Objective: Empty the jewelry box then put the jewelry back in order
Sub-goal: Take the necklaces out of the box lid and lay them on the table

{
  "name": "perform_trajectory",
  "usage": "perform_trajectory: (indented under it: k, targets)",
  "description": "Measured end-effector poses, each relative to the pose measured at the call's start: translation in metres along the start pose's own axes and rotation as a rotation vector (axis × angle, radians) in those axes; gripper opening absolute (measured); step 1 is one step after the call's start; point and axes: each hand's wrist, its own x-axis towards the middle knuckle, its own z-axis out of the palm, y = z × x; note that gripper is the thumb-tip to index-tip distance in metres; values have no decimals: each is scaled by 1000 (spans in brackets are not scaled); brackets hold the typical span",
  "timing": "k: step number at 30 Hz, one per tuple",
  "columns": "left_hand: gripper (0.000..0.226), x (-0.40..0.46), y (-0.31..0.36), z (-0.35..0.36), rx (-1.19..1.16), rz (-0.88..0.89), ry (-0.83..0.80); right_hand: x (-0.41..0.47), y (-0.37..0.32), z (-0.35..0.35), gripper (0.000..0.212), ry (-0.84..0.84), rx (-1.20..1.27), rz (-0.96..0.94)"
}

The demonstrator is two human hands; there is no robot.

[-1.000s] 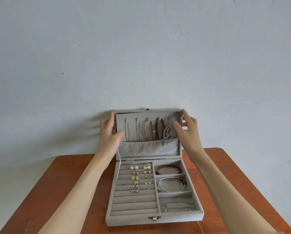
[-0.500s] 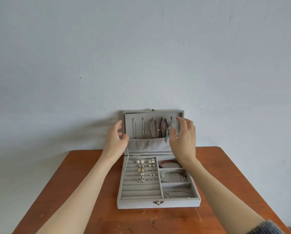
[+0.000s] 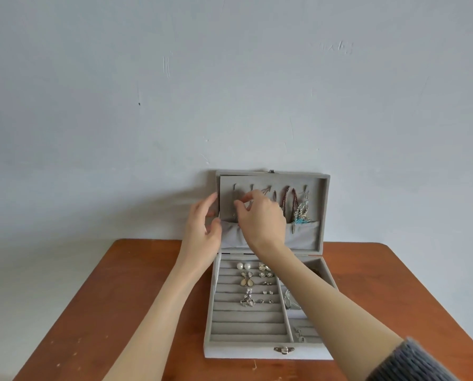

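Two bare hands work at the raised lid of the jewelry box (image 3: pixel 246 351), which sits open on the brown desk (image 3: pixel 120 312) against a pale wall (image 3: pixel 229 78). From my remote seat I see the box base lying below and nearer than both hands, its lid (image 3: pixel 323 215) standing upright behind them.

My right hand (image 3: pixel 260 224) reaches across to the left part of the lid, thumb and forefinger brought together in a pinch at a thin chain necklace (image 3: pixel 234 204) hanging there; I cannot tell for sure whether the fingers (image 3: pixel 247 198) truly grip it. My left hand (image 3: pixel 202 229) is just beside the lid's left edge, fingers loosely spread and relaxed, tips touching or almost touching that edge.

Right of the right hand's fingers hang dark beaded strands (image 3: pixel 289 200) and a silver cluster with turquoise bits (image 3: pixel 302 213), their ends tucked into the lid pocket (image 3: pixel 304 235).

Below the hands, pearl studs (image 3: pixel 243 266), drop earrings (image 3: pixel 246 279) and small studs (image 3: pixel 266 283) sit in the ring rolls. The right forearm hides most of the side compartments. A small metal clasp (image 3: pixel 284 350) is on the front wall.
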Motion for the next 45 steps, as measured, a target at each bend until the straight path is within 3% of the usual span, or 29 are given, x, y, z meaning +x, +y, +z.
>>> perform_trajectory:
  k: [14,22,27,31,34,38,45]
  targets:
    - [51,0,2,-5,-38,-21,-14,11,-6,-3,17,79,62,86]
    - [44,1,6,-8,19,15,-20,31,-21,-32,10,135,154,-116]
    - [39,3,18,-16,64,89,72,29,-31,-51,19,34,456,-132]
    - [44,2,37,-21,25,128,55,19,-41,-67,19,-146,669,-140]
    - [40,2,52,-25,-36,125,32,12,-46,-74,16,-241,700,-167]
    - [13,0,60,-31,-178,80,-24,-1,-46,-77,19,-288,695,-177]
    - [11,0,56,-39,-300,-35,-110,-10,-47,-76,18,-333,701,-161]
